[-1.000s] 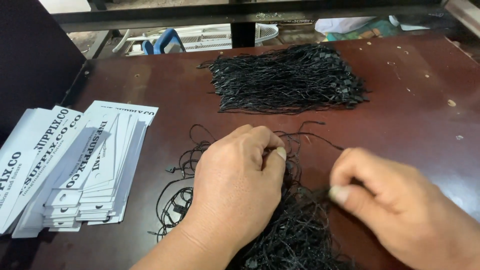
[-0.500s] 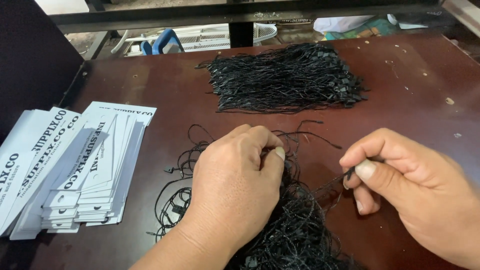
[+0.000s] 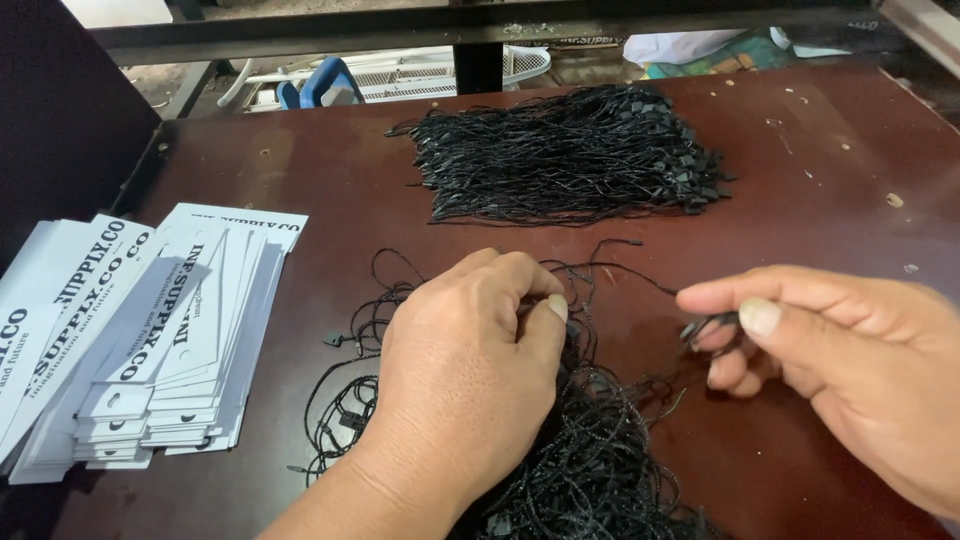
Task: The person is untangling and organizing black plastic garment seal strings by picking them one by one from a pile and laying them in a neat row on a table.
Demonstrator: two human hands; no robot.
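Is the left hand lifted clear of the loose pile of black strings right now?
No, the left hand rests palm-down on the loose pile of black strings, while the right hand pinches one string beside it.

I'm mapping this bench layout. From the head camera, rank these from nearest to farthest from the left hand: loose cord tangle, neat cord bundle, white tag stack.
1. Loose cord tangle: under the left hand, touching it.
2. White tag stack: to its left, at the table edge.
3. Neat cord bundle: beyond it, toward the table's far side.
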